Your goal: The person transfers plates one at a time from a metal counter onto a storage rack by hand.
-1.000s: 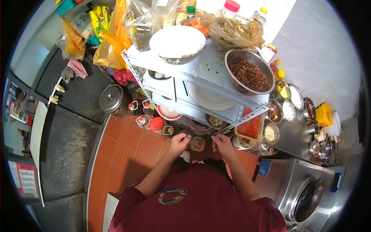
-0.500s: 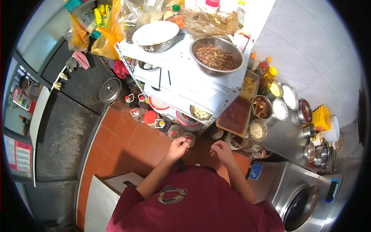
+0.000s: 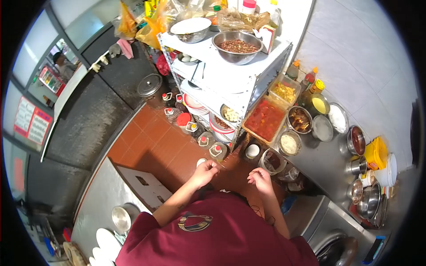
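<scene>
My left hand (image 3: 206,173) is in front of my chest, over the tiled floor, with its fingers curled and pressed together. Whether anything small is between them cannot be made out. A round white thing (image 3: 201,162) shows just behind its knuckles. To the right, my right hand (image 3: 260,179) hovers apart from it, its fingers loosely bent and a little spread, nothing seen in them. Nearest to that hand is a tub with dark contents (image 3: 272,161). Beyond both hands, a large bottle with a red cap (image 3: 218,151) stands on the floor.
A metal shelf rack (image 3: 230,84) bears a steel bowl of dried chillies (image 3: 237,46). Right of it, a steel counter (image 3: 317,153) carries a tray of red sauce (image 3: 265,119) and several seasoning bowls. A wok (image 3: 333,252) sits lower right; a worktop (image 3: 95,195) lies left.
The view has shifted, bringing more of the left worktop and the red sauce into sight. My hands stay before my chest; the right hand's fingers have loosened slightly.
</scene>
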### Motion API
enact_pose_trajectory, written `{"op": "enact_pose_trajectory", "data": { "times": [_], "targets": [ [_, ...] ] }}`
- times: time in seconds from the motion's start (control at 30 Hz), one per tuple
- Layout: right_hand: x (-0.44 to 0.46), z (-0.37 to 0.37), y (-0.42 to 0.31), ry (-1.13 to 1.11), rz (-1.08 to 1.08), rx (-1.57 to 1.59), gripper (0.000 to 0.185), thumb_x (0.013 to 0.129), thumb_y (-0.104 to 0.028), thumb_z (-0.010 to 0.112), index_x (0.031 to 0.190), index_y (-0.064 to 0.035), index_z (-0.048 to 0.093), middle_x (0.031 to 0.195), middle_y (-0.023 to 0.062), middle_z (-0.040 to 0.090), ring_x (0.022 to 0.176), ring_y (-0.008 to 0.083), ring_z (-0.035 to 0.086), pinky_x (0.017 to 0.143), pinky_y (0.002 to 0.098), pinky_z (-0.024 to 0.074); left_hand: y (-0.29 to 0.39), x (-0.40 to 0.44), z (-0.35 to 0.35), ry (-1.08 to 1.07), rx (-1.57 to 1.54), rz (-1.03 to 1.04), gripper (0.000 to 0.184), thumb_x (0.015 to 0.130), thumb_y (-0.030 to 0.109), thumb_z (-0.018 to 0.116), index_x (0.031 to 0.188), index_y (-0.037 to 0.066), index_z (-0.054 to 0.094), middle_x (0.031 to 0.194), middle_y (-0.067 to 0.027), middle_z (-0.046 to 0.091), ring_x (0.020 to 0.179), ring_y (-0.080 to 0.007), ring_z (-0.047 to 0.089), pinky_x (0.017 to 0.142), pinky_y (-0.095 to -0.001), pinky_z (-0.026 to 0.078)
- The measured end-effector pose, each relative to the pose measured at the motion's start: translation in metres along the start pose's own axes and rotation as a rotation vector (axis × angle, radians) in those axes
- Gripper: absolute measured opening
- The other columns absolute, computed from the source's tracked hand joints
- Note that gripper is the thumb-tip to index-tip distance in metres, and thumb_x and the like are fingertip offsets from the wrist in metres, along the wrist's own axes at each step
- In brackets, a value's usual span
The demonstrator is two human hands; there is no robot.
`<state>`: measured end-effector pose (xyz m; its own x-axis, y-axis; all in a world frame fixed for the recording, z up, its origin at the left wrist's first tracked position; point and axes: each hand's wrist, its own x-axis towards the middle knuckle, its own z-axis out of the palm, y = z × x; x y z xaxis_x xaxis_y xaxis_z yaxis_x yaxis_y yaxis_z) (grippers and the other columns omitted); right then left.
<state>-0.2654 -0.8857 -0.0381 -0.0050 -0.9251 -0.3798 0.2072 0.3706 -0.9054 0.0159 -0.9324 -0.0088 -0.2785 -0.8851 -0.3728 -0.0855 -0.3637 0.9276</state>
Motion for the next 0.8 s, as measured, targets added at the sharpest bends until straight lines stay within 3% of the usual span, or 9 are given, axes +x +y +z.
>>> {"op": "enact_pose_trajectory", "data": {
  "times": [0.23, 0.53, 0.8],
  "targets": [
    [-0.012, 0.024, -0.017, -0.160, -0.045, -0.053, 0.008, 0.091, -0.004, 0.054, 0.090, -0.0010, 0.061, 0.076, 0.0065, 0.067, 0.061, 0.0098, 0.060, 0.057, 0.0227, 0.0458, 0.008, -0.068, 0.003, 0.115, 0.002, -0.042, 0.011, 0.094, 0.013, 0.059, 0.088, 0.005, 0.060, 0.082, -0.0016, 0.063, 0.074, -0.0096, 0.058, 0.066, -0.0256, 0.048],
    [-0.028, 0.064, 0.006, -0.272, -0.006, -0.140, 0.010, 0.093, -0.009, 0.052, 0.090, -0.0046, 0.061, 0.077, 0.0069, 0.068, 0.063, 0.0106, 0.061, 0.058, 0.0223, 0.0458, -0.014, -0.103, -0.014, 0.217, -0.002, 0.080, 0.014, 0.092, 0.015, 0.063, 0.087, 0.002, 0.061, 0.078, -0.0030, 0.064, 0.072, -0.0109, 0.060, 0.069, -0.0274, 0.050],
    [-0.038, 0.166, 0.032, -0.468, 0.042, -0.277, 0.008, 0.092, -0.008, 0.054, 0.087, -0.0044, 0.059, 0.077, 0.0069, 0.067, 0.062, 0.0101, 0.061, 0.055, 0.0226, 0.0457, -0.052, -0.214, -0.070, 0.476, 0.006, 0.074, 0.022, 0.092, 0.023, 0.064, 0.083, 0.003, 0.062, 0.075, -0.0038, 0.066, 0.071, -0.0096, 0.060, 0.067, -0.0278, 0.050]
  ]
}}
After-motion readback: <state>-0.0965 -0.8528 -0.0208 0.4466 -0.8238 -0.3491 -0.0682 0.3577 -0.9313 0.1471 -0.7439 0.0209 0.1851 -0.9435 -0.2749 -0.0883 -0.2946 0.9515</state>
